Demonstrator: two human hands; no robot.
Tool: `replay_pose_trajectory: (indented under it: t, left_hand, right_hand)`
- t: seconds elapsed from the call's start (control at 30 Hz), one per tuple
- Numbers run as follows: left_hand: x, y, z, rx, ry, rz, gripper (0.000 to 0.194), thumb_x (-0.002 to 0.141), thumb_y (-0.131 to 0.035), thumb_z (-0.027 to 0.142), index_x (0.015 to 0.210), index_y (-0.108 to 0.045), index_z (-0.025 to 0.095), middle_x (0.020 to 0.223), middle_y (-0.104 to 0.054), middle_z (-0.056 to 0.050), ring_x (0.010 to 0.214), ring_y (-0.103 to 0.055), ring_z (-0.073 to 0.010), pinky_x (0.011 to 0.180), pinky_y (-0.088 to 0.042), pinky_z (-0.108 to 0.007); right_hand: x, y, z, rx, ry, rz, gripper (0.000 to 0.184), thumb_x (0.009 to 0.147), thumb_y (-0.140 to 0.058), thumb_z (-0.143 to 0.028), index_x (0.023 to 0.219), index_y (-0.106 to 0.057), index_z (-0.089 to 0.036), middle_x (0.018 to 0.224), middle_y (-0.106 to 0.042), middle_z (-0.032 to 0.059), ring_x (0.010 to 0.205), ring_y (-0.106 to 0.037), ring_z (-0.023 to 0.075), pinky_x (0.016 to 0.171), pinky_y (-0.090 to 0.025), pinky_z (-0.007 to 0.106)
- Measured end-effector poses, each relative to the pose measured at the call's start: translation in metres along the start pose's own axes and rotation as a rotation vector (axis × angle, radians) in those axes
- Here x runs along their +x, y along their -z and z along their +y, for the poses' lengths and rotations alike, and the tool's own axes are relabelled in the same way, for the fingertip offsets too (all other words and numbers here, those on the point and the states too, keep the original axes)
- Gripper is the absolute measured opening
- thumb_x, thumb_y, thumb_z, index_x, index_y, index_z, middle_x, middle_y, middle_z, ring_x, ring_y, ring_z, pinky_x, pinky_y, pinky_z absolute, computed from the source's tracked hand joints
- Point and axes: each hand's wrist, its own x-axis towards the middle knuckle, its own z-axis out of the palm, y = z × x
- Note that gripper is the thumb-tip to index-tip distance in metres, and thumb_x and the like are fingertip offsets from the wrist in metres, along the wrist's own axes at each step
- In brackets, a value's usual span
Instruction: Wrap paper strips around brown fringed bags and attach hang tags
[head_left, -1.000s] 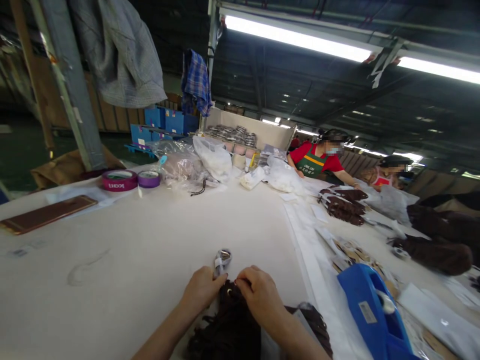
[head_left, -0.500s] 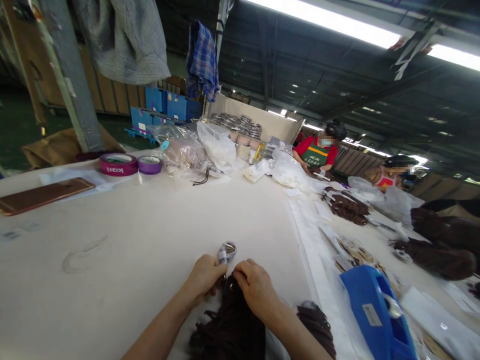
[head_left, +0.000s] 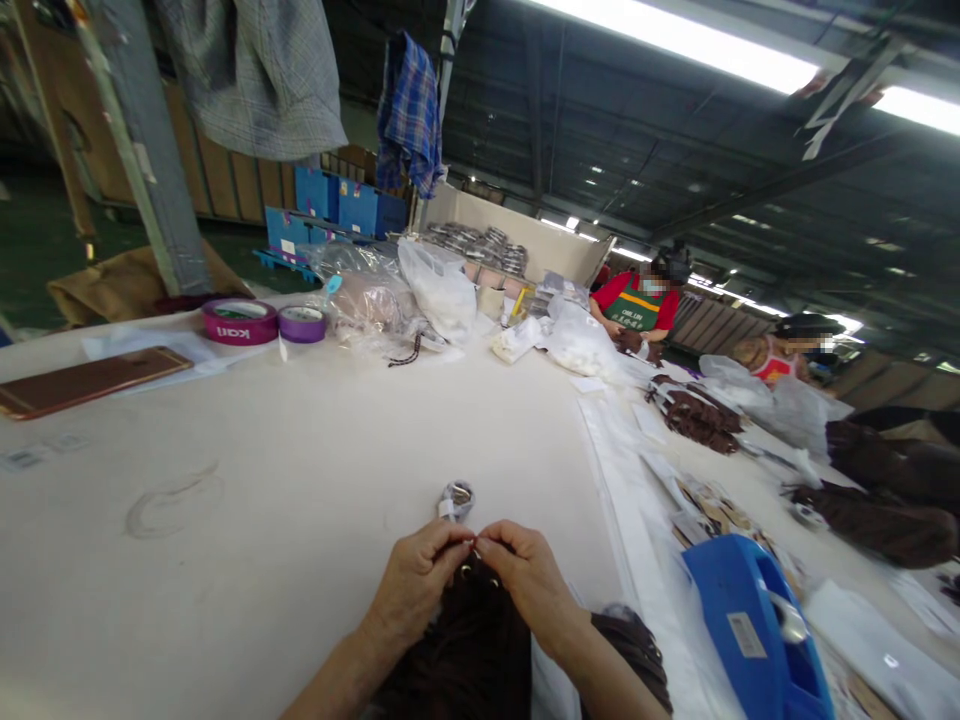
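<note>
A dark brown soft item with metal eyelets (head_left: 480,640), perhaps a bag, lies at the near edge of the table between my forearms. My left hand (head_left: 420,580) is closed in a pinch above its top edge. My right hand (head_left: 531,580) pinches from the other side, the fingertips of both nearly touching. A thin reddish-brown bit, perhaps cord, shows between them; its ends are hidden. Just beyond the fingers lies a small metal piece in clear wrapping (head_left: 456,498). Another dark brown item (head_left: 630,650) lies beside my right forearm.
A phone (head_left: 90,382) and two tape rolls (head_left: 240,322) lie at the left. Clear plastic bags (head_left: 439,290) are at the back. A blue plastic holder (head_left: 750,620) stands at the right, near brown goods (head_left: 877,520). Two people (head_left: 637,305) sit farther along the table.
My left hand has moved slightly right and nearer, turning so its fingertips meet those of my right hand. More eyelets now show below them. The view has shifted slightly.
</note>
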Motion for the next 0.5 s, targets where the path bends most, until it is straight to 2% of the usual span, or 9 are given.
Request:
replay_pose_trajectory:
  t: [0.23, 0.33, 0.4, 0.5]
  left_hand:
    - [-0.0051, 0.0013, -0.0005, 0.023, 0.107, -0.054, 0.027, 0.073, -0.045, 0.041, 0.068, -0.058, 0.018, 0.053, -0.046, 0.003, 0.049, -0.043, -0.0106, 0.05, -0.037, -0.022]
    - [-0.0059, -0.0002, -0.0012, -0.032, 0.154, -0.081, 0.029, 0.069, -0.049, 0.04, 0.083, -0.059, 0.017, 0.064, -0.055, 0.001, 0.056, -0.048, -0.0118, 0.055, -0.04, -0.022]
    - [-0.0058, 0.0012, -0.002, -0.081, 0.159, -0.08, 0.039, 0.064, -0.056, 0.038, 0.096, -0.057, 0.017, 0.073, -0.059, -0.001, 0.062, -0.052, -0.013, 0.06, -0.042, -0.023]
    - [-0.0077, 0.0083, -0.0031, -0.075, 0.154, -0.074, 0.037, 0.064, -0.057, 0.042, 0.09, -0.062, 0.017, 0.072, -0.06, -0.001, 0.064, -0.053, -0.0139, 0.061, -0.043, -0.024]
  right_hand:
    - [-0.0047, -0.0018, -0.0042, -0.014, -0.007, -0.018, 0.02, 0.071, -0.051, -0.034, 0.063, -0.058, -0.016, 0.055, -0.044, -0.0038, 0.054, -0.036, 0.0097, 0.051, -0.028, 0.022]
    - [-0.0061, -0.0021, -0.0054, -0.03, -0.003, -0.019, 0.02, 0.07, -0.051, -0.033, 0.062, -0.058, -0.016, 0.054, -0.044, -0.0038, 0.054, -0.036, 0.0097, 0.051, -0.028, 0.022]
    - [-0.0054, -0.001, -0.0055, -0.038, 0.004, -0.023, 0.02, 0.07, -0.051, -0.032, 0.062, -0.059, -0.016, 0.055, -0.045, -0.0037, 0.055, -0.036, 0.0097, 0.051, -0.028, 0.022]
    - [-0.0037, -0.0008, -0.0056, -0.03, 0.017, -0.011, 0.018, 0.07, -0.052, -0.03, 0.062, -0.06, -0.016, 0.054, -0.045, -0.0039, 0.054, -0.036, 0.0094, 0.05, -0.028, 0.021]
